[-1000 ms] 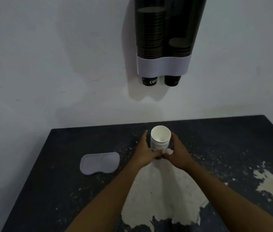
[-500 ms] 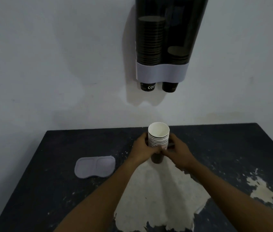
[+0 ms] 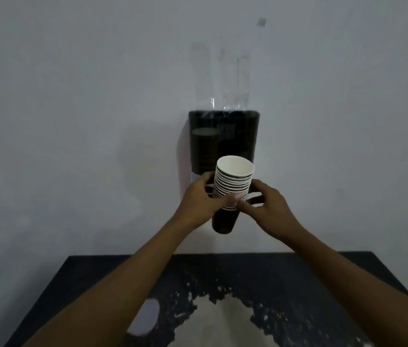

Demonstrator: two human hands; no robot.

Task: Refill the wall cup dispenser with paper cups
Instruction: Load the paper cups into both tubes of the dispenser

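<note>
A stack of paper cups (image 3: 233, 186), white inside with dark outer walls, is held up in front of the wall. My left hand (image 3: 201, 200) grips its left side and my right hand (image 3: 264, 204) grips its right side. Behind it hangs the dark two-tube wall cup dispenser (image 3: 224, 136), its top open. The left tube holds a tall stack of dark cups (image 3: 204, 149). The lower part of the dispenser is hidden by the held stack and my hands.
A dark table (image 3: 298, 284) with a big worn pale patch (image 3: 220, 324) stands against the wall below. The grey dispenser lid (image 3: 146, 319) lies on its left part, partly hidden by my left forearm. Clear tape strips (image 3: 230, 78) stick to the wall above the dispenser.
Both hands lifted the stack of cups off the table up to the front of the dispenser. My view tilted upward, so the dispenser's top now shows.
</note>
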